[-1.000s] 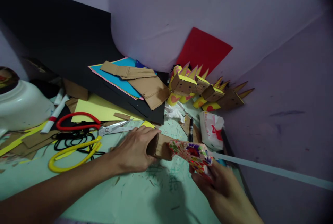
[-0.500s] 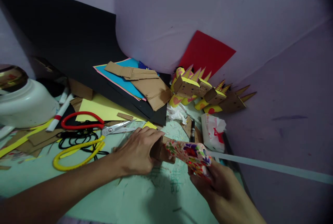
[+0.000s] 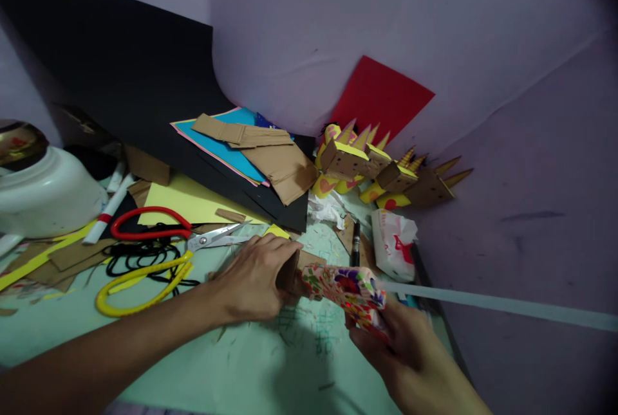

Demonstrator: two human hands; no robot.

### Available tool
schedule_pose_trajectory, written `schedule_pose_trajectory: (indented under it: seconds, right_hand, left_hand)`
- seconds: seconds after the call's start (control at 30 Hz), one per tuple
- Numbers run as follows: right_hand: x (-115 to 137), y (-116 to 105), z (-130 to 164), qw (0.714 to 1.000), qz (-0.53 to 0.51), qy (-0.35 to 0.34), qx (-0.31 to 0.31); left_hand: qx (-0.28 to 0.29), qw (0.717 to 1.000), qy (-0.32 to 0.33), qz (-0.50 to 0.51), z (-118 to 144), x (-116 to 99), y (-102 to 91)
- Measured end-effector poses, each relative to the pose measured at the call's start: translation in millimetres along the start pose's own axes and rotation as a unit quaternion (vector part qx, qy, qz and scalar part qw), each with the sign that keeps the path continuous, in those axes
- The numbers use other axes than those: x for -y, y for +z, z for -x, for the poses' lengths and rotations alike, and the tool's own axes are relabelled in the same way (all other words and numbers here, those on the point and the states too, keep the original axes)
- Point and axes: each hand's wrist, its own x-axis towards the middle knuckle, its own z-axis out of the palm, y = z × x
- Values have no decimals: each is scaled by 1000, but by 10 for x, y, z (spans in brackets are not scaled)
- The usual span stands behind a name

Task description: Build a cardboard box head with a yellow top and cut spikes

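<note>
Two things are held at the pale green counter [image 3: 232, 376]: a small cardboard box [image 3: 288, 271] and a flower-patterned glue gun [image 3: 345, 286]. The left hand [image 3: 255, 276] has its grip closed around the box, thumb side toward the gun, with a dark open end showing. The right hand [image 3: 410, 344] grips the gun's handle, and a long whitish stick [image 3: 506, 305] runs out of the gun's back toward the right. The gun's front end is right at the box — whether they touch, I cannot tell. Scissors [image 3: 194, 243] with one red and one yellow handle lie spread open left of the box, black cord [image 3: 125, 260] tangled between the handles. Beyond the gun lie a black marker [image 3: 356, 242] and a white packet [image 3: 393, 248]; farther back, spiked cardboard figures [image 3: 345, 161] stand near a red sheet [image 3: 383, 96].
</note>
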Motion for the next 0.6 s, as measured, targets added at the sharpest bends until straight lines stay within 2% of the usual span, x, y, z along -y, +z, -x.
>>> schedule_pose_trajectory:
  seconds: [0.1, 0.23, 0.3, 0.4, 0.47, 0.53, 0.6]
  right_hand:
    - [-49, -14, 42, 999, -48, 20, -12]
    - [-219, -72, 25, 980, -170, 65, -76]
    - [-348, -71, -35, 960, -245, 97, -92]
    - [-547, 8, -167, 910, -378, 126, -117]
    - [-651, 91, -256, 883, -430, 127, -136]
    - [-723, 171, -334, 876, -447, 122, -137]
    - [-771, 234, -402, 878, -436, 128, -148]
  left_hand:
    - [1, 1000, -15, 14, 0, 13, -2]
    - [11, 998, -62, 31, 1, 42, 18]
    - [17, 995, -87, 34, -1, 55, 46]
    - [38, 993, -109, 28, -9, 48, 62]
    - [58, 991, -119, 11, -14, 20, 8]
    - [63, 991, -120, -6, -20, -14, -119]
    - [25, 994, -110, -2, -32, -32, -301]
